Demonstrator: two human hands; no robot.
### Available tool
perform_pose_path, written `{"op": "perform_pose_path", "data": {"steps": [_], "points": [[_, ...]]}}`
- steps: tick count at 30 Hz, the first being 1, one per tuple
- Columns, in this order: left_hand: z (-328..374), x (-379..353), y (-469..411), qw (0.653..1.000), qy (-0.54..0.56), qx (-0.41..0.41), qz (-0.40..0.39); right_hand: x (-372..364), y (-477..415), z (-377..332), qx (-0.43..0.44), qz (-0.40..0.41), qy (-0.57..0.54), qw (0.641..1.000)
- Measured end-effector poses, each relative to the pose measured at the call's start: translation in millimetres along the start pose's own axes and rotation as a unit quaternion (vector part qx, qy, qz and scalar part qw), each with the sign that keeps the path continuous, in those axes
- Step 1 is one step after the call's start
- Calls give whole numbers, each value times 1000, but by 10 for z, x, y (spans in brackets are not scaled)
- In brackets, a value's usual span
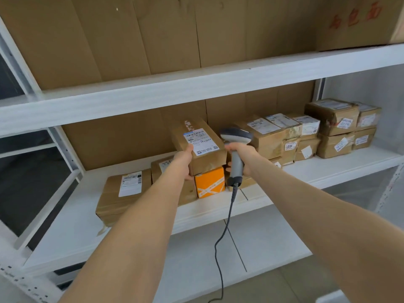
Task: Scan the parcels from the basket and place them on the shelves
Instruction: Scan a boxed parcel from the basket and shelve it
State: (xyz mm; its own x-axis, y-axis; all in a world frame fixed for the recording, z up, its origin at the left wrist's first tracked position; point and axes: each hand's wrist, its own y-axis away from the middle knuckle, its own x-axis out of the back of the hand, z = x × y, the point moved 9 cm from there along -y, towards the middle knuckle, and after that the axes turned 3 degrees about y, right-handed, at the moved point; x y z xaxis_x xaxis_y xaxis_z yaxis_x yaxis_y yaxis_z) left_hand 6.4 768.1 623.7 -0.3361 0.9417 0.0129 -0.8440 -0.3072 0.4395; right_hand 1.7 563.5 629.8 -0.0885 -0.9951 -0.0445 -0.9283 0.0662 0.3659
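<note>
Parcel (204, 159) lands atop the orange box (209, 182) on the shelf (328, 169), fingers of the left hand (184, 159) clamped on it, right hand (242, 154) gripping the scanner (236, 134), probably scanned, many shelved, remainder unseen.

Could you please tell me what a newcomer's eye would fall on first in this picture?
First comes the left grip, a bare hand holding a labelled brown parcel over an orange box on the middle shelf. Beside it the right grip holds a grey scanner, its cable hanging down. Stacked parcels fill the shelf's right end.
</note>
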Motion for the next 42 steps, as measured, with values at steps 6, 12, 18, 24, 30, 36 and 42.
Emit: {"op": "perform_pose_path", "data": {"steps": [6,12,18,24,30,36,42], "points": [[0,-101,-228,998,-48,45,-18,-123,-575,144,1,21,-11,1000],[-33,-151,-350,993,-98,58,-12,-116,-394,127,-2,36,-17,999],[51,-193,-366,988,-152,38,4,-118,-455,169,-6,40,-19,999],[100,-155,-288,984,-178,20,23,-114,-447,179,-4,38,-22,999],[420,-213,-207,964,-220,-128,76,0,-311,137,0,46,-53,998],[735,-689,261,889,-318,-313,101,417,-11,128,22,48,-91,995],[470,-1632,762,865,-376,-331,14,1274,427,306,19,70,-162,984]]}}
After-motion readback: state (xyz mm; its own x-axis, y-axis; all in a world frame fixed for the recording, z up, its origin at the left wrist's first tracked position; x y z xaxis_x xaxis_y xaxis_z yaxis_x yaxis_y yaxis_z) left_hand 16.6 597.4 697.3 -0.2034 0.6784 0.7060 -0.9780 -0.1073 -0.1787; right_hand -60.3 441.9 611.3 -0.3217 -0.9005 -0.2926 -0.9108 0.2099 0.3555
